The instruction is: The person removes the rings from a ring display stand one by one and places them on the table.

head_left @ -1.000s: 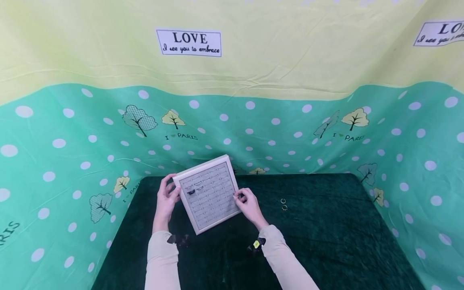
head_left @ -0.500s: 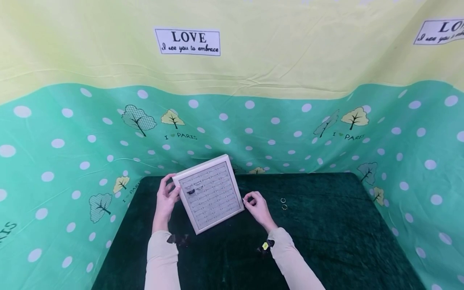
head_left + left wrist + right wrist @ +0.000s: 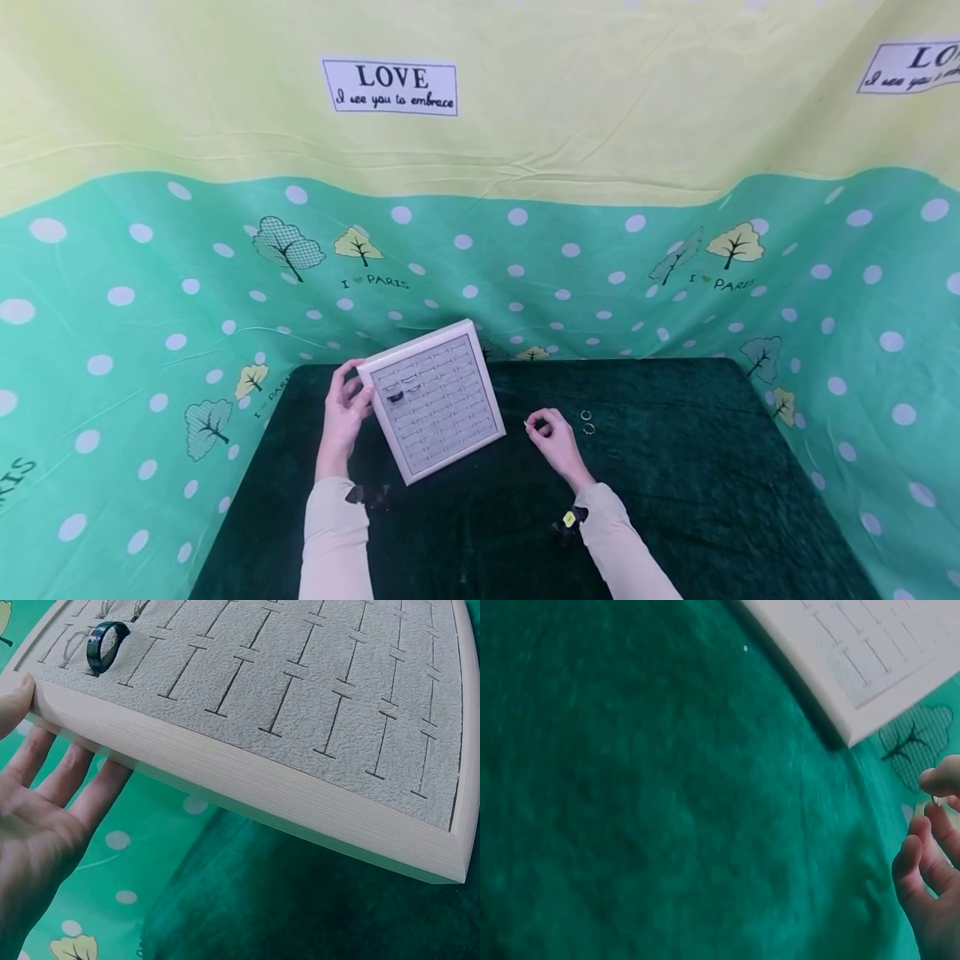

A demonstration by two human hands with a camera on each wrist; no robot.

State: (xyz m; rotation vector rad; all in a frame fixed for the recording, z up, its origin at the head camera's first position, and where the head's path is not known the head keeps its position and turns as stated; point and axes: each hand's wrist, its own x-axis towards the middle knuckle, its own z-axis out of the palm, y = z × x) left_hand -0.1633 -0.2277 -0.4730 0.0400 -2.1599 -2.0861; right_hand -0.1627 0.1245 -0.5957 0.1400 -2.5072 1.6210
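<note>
A pale-framed ring display tray [image 3: 456, 457] with grey slotted padding stands tilted on the dark green cloth. My left hand [image 3: 345, 421] grips its left edge, thumb on the frame [image 3: 225, 771] and fingers underneath. Near that hand, a black ring [image 3: 94, 649] sits in a slot, with several thin silvery rings beside it. Apart from the tray, to its right, my right hand [image 3: 558, 446] pinches a small thin ring [image 3: 934, 800] between thumb and forefinger, mostly hidden by the fingertips. Two loose rings, one silvery [image 3: 582, 415] and one gold-toned [image 3: 588, 434], lie just right of this hand.
The dark green velvet cloth [image 3: 697, 483] covers the table. Behind and at both sides hangs a green and yellow printed curtain [image 3: 517, 242]. A tiny white speck [image 3: 745, 649] lies on the cloth near the tray.
My right hand has moved away from the tray's right edge, rightward and slightly toward me, with the small ring still pinched. The left hand and tray have stayed put.
</note>
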